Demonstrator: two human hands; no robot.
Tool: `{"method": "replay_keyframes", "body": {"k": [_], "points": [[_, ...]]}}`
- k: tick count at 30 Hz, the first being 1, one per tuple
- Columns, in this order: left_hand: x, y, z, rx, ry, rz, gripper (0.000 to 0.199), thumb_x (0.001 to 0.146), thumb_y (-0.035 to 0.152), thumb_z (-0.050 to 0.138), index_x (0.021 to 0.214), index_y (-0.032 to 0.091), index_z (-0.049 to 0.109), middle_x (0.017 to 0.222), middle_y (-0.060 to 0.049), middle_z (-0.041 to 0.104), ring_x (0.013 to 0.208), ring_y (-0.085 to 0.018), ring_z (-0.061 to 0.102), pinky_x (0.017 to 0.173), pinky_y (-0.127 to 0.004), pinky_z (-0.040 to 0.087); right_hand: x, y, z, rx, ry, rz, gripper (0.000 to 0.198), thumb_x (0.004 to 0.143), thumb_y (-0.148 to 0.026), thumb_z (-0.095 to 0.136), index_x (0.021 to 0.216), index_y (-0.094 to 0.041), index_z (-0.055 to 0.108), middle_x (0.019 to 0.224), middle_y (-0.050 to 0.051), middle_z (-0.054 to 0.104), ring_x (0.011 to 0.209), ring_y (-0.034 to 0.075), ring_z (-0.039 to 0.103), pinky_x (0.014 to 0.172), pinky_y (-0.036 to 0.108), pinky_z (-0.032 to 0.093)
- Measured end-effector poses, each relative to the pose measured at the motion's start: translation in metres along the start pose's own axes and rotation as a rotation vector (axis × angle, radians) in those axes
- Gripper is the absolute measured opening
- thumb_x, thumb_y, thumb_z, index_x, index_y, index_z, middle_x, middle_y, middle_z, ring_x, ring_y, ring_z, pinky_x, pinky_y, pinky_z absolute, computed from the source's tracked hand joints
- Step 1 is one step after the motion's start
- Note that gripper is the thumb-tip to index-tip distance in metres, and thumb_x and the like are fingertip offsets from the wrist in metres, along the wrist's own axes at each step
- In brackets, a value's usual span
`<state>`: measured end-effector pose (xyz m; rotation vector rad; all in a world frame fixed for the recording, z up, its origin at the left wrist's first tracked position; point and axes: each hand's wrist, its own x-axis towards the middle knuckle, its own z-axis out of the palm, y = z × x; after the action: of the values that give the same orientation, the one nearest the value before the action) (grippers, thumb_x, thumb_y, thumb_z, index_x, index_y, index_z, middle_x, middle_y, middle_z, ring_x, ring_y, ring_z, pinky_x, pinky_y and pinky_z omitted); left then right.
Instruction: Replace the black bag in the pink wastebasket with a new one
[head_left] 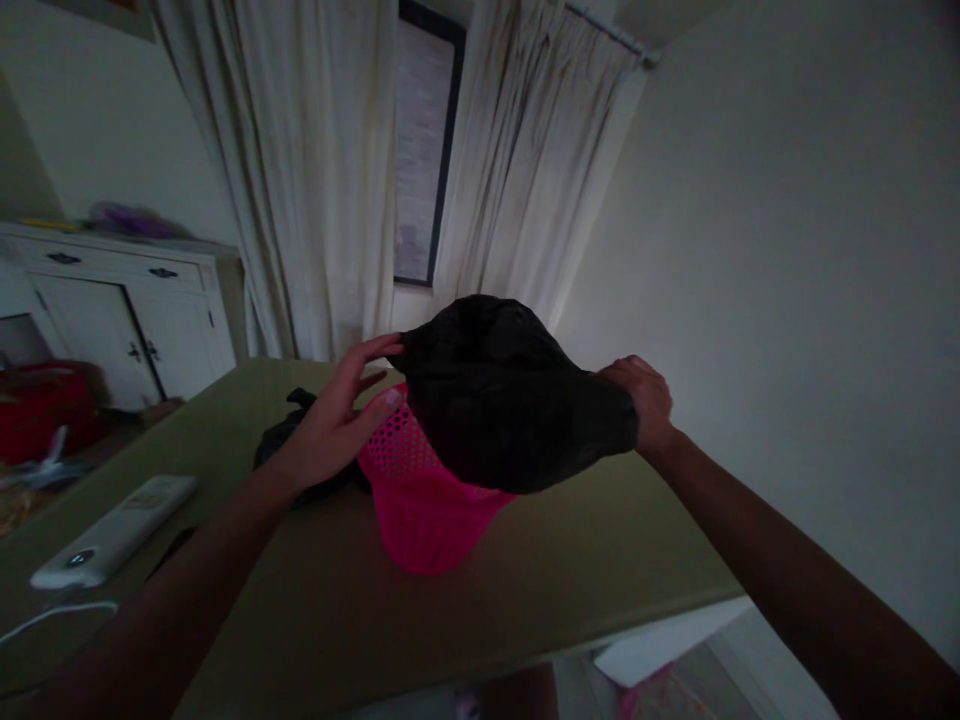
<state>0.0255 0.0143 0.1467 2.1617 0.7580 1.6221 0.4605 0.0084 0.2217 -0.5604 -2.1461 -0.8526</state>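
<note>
A black plastic bag [517, 400], puffed out, is spread over the top of a pink perforated basket [435, 525]. My right hand [641, 395] is closed around the bag's right end. At the other side, my left hand [345, 415] has its fingers and thumb apart. Its fingertips reach the bag's left edge, while the thumb lies by the basket's rim. The bag hides most of the basket's opening. Behind my left hand lies another black bundle [277, 435], partly covered by the hand and forearm.
The basket stands on a greenish table [585, 580]. A white elongated device [116, 530] and a white cable [60, 610] lie at the table's left. Beyond are a white cabinet [124, 310], a red bag-like item [45, 410] and curtains [322, 180]. A wall [787, 250] rises on the right.
</note>
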Motion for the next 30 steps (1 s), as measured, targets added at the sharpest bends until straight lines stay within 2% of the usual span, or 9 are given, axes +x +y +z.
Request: {"method": "replay_keyframes", "body": {"k": [3, 7, 11, 14, 16, 20, 23, 26, 30], "points": [[-0.002, 0.026, 0.005, -0.076, 0.128, 0.078, 0.043, 0.107, 0.032, 0.073, 0.149, 0.036, 0.066, 0.15, -0.006, 0.066, 0.142, -0.027, 0.063, 0.127, -0.052, 0.051, -0.011, 0.004, 0.002, -0.049, 0.066, 0.15, 0.034, 0.11, -0.043, 0.052, 0.102, -0.024, 0.079, 0.076, 0.007, 0.071, 0.07, 0.025, 0.063, 0.068, 0.04, 0.05], [-0.006, 0.056, 0.003, -0.023, 0.274, 0.225, 0.048, 0.104, 0.015, 0.062, 0.144, 0.041, 0.07, 0.132, -0.002, 0.068, 0.129, -0.025, 0.066, 0.115, -0.047, 0.055, -0.021, 0.012, 0.007, -0.145, 0.053, 0.215, 0.031, 0.105, -0.048, 0.057, 0.104, -0.024, 0.077, 0.081, 0.007, 0.073, 0.075, 0.027, 0.063, 0.072, 0.042, 0.051], [-0.009, 0.049, -0.01, 0.29, 0.107, 0.249, 0.054, 0.099, 0.011, 0.057, 0.144, 0.038, 0.07, 0.134, -0.005, 0.067, 0.127, -0.029, 0.066, 0.11, -0.051, 0.057, -0.02, 0.008, 0.02, -0.16, -0.086, 0.082, 0.026, 0.106, -0.03, 0.053, 0.114, -0.022, 0.076, 0.087, 0.007, 0.074, 0.082, 0.027, 0.065, 0.082, 0.043, 0.049], [-0.015, 0.023, -0.021, 0.464, -0.037, 0.214, 0.033, 0.103, 0.019, 0.058, 0.129, 0.028, 0.077, 0.127, -0.009, 0.071, 0.123, -0.032, 0.069, 0.107, -0.054, 0.057, -0.019, -0.005, 0.04, -0.188, -0.245, -0.067, 0.022, 0.104, -0.016, 0.056, 0.116, -0.019, 0.075, 0.095, 0.01, 0.076, 0.089, 0.027, 0.064, 0.088, 0.043, 0.045], [-0.024, 0.007, -0.027, 0.503, -0.054, 0.158, 0.023, 0.105, 0.025, 0.058, 0.117, 0.025, 0.078, 0.121, -0.01, 0.073, 0.117, -0.033, 0.07, 0.104, -0.054, 0.057, -0.022, -0.015, 0.054, -0.222, -0.334, -0.082, 0.019, 0.101, -0.011, 0.061, 0.108, -0.02, 0.076, 0.093, 0.009, 0.075, 0.089, 0.027, 0.062, 0.089, 0.043, 0.043], [-0.069, -0.003, -0.031, 0.432, 0.085, 0.065, 0.018, 0.108, 0.025, 0.059, 0.117, 0.032, 0.073, 0.116, -0.006, 0.071, 0.11, -0.029, 0.07, 0.095, -0.051, 0.058, -0.043, -0.029, 0.069, -0.206, -0.312, -0.125, 0.022, 0.102, -0.011, 0.056, 0.105, -0.02, 0.075, 0.088, 0.008, 0.074, 0.085, 0.025, 0.059, 0.086, 0.041, 0.041], [-0.125, -0.004, -0.026, 0.556, 0.295, 0.107, 0.032, 0.099, 0.022, 0.068, 0.125, 0.04, 0.066, 0.117, -0.005, 0.067, 0.107, -0.033, 0.068, 0.089, -0.057, 0.057, -0.071, -0.034, 0.067, -0.144, -0.199, -0.2, 0.028, 0.11, -0.028, 0.047, 0.107, -0.022, 0.075, 0.088, 0.007, 0.075, 0.083, 0.025, 0.059, 0.084, 0.043, 0.043], [-0.178, -0.012, -0.019, 0.57, 0.265, 0.069, 0.045, 0.088, 0.025, 0.07, 0.125, 0.05, 0.065, 0.111, -0.005, 0.065, 0.101, -0.039, 0.066, 0.08, -0.065, 0.057, -0.096, -0.037, 0.062, -0.073, -0.175, -0.269, 0.034, 0.113, -0.044, 0.047, 0.099, -0.026, 0.073, 0.082, 0.005, 0.073, 0.078, 0.024, 0.06, 0.081, 0.043, 0.045], [-0.207, -0.016, -0.012, 0.457, 0.144, 0.01, 0.031, 0.084, 0.03, 0.064, 0.11, 0.045, 0.069, 0.103, -0.008, 0.067, 0.094, -0.043, 0.065, 0.07, -0.069, 0.055, -0.111, -0.045, 0.061, -0.013, -0.158, -0.256, 0.019, 0.11, -0.033, 0.06, 0.096, -0.027, 0.072, 0.077, 0.002, 0.071, 0.072, 0.021, 0.059, 0.075, 0.041, 0.047]]}}
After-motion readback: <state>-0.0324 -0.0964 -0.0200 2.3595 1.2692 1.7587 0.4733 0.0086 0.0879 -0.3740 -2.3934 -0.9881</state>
